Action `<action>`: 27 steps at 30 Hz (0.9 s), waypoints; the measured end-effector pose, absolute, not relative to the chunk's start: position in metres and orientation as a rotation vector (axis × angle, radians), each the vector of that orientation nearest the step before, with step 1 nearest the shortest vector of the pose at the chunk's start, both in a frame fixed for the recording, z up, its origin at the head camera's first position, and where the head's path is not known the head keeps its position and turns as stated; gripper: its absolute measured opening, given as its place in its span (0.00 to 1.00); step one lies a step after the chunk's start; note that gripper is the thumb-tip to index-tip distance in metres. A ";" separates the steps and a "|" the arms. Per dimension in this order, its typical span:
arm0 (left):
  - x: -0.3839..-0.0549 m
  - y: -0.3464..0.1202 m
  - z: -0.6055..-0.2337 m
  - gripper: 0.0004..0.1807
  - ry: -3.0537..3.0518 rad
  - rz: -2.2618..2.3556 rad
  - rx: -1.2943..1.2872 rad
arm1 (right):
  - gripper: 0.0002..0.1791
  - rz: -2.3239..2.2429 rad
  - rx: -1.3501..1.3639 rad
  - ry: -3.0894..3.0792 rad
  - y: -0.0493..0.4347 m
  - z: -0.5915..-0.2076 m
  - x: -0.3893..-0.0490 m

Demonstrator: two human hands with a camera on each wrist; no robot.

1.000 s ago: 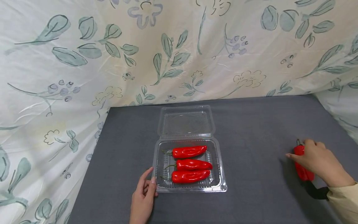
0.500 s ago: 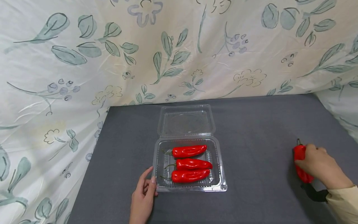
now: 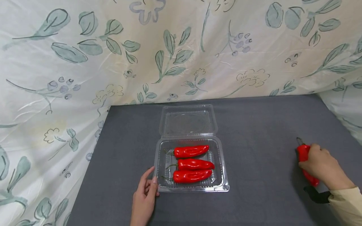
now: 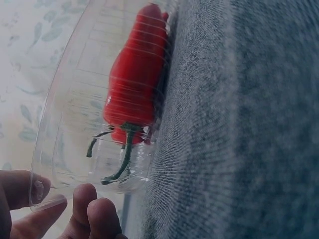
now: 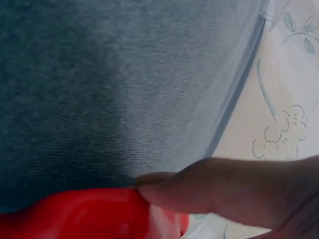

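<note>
A clear plastic clamshell container (image 3: 224,185) lies with its lid folded back on the dark table. Three red peppers (image 3: 191,151) with green stems lie side by side in its base. My left hand (image 3: 144,197) holds the base's front left corner; in the left wrist view, thumb and finger pinch the rim. Far to the right, my right hand (image 3: 322,164) grips another red pepper (image 3: 303,152) around its middle, stem pointing away. The right wrist view shows the thumb (image 5: 174,191) pressed on that pepper; the other fingers are mostly hidden.
The container's clear lid (image 3: 188,121) lies flat behind its base. A dark grey cloth covers the table (image 3: 254,141). Floral fabric (image 3: 175,56) hangs along the back and left edges. A dark strap (image 3: 316,195) crosses the right wrist.
My right hand has closed its thumb onto the pepper, which has turned slightly, its stem tipping left. The left hand and container stay in place; the head view shifts slightly.
</note>
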State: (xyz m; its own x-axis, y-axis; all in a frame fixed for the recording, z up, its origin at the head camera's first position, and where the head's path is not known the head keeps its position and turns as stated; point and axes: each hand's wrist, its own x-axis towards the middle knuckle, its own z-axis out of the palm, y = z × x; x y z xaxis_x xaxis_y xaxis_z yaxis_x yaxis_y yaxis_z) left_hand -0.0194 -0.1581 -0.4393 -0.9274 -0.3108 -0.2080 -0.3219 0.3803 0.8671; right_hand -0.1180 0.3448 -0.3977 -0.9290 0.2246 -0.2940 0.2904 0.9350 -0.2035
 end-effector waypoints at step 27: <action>-0.019 -0.158 -0.438 0.21 2.608 1.632 -0.595 | 0.43 -0.828 -0.457 2.844 0.198 -0.307 -0.142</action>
